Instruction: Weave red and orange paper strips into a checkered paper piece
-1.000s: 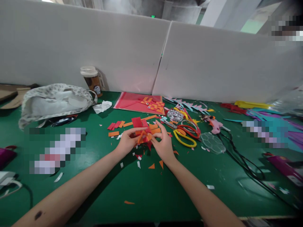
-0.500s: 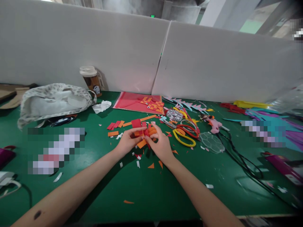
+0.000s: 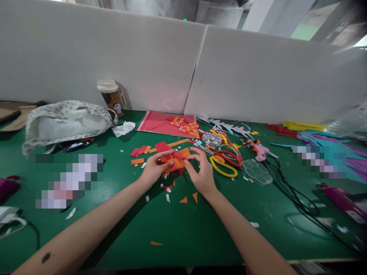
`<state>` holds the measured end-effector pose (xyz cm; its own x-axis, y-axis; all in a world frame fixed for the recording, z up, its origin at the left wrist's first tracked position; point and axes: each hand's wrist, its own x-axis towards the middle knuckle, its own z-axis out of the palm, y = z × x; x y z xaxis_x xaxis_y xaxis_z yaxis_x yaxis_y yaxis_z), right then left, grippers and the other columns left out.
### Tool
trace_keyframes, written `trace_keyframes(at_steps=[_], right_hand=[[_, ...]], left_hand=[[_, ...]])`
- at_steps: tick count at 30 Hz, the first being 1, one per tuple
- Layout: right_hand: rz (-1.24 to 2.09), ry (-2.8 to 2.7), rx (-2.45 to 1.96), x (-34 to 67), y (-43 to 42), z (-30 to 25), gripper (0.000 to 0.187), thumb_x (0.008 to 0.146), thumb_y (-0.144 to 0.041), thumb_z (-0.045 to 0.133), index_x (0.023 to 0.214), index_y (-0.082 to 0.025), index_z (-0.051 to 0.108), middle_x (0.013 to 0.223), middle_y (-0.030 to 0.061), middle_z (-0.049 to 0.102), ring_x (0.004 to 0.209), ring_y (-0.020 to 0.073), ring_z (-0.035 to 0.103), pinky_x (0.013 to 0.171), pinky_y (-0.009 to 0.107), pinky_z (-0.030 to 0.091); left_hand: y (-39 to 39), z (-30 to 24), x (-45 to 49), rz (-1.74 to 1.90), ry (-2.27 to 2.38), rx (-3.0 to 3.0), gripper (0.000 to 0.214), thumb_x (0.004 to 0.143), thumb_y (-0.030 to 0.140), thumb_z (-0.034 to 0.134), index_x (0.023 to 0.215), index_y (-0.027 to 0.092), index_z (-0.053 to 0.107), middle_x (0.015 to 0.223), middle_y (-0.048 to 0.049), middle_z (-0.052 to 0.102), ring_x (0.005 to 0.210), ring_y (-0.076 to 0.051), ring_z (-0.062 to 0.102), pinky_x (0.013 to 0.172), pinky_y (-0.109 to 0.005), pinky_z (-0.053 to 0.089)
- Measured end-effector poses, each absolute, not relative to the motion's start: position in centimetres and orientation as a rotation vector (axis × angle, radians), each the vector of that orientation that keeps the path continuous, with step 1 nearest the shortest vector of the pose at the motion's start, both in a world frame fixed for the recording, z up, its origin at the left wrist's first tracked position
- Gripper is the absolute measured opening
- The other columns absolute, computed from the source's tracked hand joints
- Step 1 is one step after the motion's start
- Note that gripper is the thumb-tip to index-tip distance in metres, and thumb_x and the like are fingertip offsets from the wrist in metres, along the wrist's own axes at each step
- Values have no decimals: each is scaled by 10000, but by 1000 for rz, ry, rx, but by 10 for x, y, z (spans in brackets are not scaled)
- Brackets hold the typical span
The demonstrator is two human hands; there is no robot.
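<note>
Between my hands, just over the table, is a woven piece of red and orange paper strips (image 3: 178, 159). My left hand (image 3: 154, 168) grips its left side, thumb below and fingers along the top. My right hand (image 3: 201, 172) pinches its right edge between thumb and fingertips. Small red and orange paper pieces (image 3: 139, 151) lie beside my left hand. Past the paper strips, two finished-looking checkered paper fish (image 3: 186, 126) with stuck-on eyes rest on a red paper sheet (image 3: 153, 124). Scissors with red handles (image 3: 231, 158) and scissors with yellow handles (image 3: 223, 168) lie right of my right hand.
A pink glue gun (image 3: 260, 151) with a black cord and a clear plastic disc (image 3: 257, 172) are on the right of the green table (image 3: 183, 236). A cloth bag (image 3: 69, 124) and a lidded cup (image 3: 110, 97) stand back left. White partitions (image 3: 114, 49) rise behind.
My right hand has shifted slightly right, its fingers opening wider around the edge. The woven paper is turned and shows more of its face between my hands.
</note>
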<state>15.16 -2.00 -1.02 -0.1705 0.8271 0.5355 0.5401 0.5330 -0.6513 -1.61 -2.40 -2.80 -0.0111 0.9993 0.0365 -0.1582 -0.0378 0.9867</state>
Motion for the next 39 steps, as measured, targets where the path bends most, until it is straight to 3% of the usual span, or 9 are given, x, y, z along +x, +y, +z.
trace_keyframes(at_steps=[6, 12, 19, 26, 29, 33, 39], right_hand=[[359, -1872, -1198, 153, -14, -19, 278, 785, -201, 510, 1063, -212, 516, 858, 55, 659, 891, 232, 610, 817, 390, 443], [466, -1870, -1177, 150, -13, -24, 339, 768, -180, 518, 1103, -216, 477, 815, 32, 674, 866, 219, 629, 838, 387, 433], [534, -1927, -1145, 150, -16, -19, 361, 765, -182, 506, 1121, -219, 455, 804, 21, 681, 881, 225, 630, 858, 398, 418], [325, -2031, -1155, 154, -15, -15, 401, 752, -212, 521, 1150, -208, 474, 932, 69, 670, 923, 253, 597, 867, 428, 397], [240, -2088, -1209, 155, -10, -18, 390, 736, -175, 518, 1124, -199, 491, 890, 64, 679, 890, 264, 590, 825, 438, 409], [281, -2025, -1162, 155, -9, -19, 321, 771, -161, 480, 1089, -199, 495, 865, 44, 684, 767, 205, 600, 748, 357, 458], [267, -2043, -1087, 149, -25, -14, 280, 823, -212, 452, 1095, -220, 514, 911, 44, 677, 666, 152, 614, 645, 274, 478]], left_hand=[[-22, -36, -18, 1384, 1021, 1074, 458, 654, 229, 704, 1100, 187, 609, 1087, -73, 650, 792, -141, 631, 711, -247, 516], [-22, -34, -18, 1395, 1013, 1146, 413, 667, 197, 682, 1076, 190, 623, 1166, -76, 608, 921, -174, 611, 764, -258, 510], [-21, -36, -19, 1340, 945, 1098, 385, 670, 161, 660, 1054, 185, 641, 1023, -76, 676, 828, -168, 643, 723, -269, 525], [-20, -36, -19, 1410, 959, 1053, 387, 656, 172, 677, 1042, 196, 654, 1044, -60, 673, 864, -173, 636, 766, -285, 519], [-19, -36, -20, 1433, 947, 1018, 431, 642, 198, 701, 1069, 204, 643, 1035, -50, 676, 858, -169, 636, 766, -280, 518], [-18, -37, -21, 1487, 972, 1015, 472, 634, 191, 711, 1098, 208, 628, 1043, -38, 667, 836, -137, 626, 746, -235, 507], [-18, -35, -24, 1536, 1007, 1008, 486, 644, 123, 659, 1122, 193, 615, 894, -29, 695, 689, -116, 615, 644, -223, 505]])
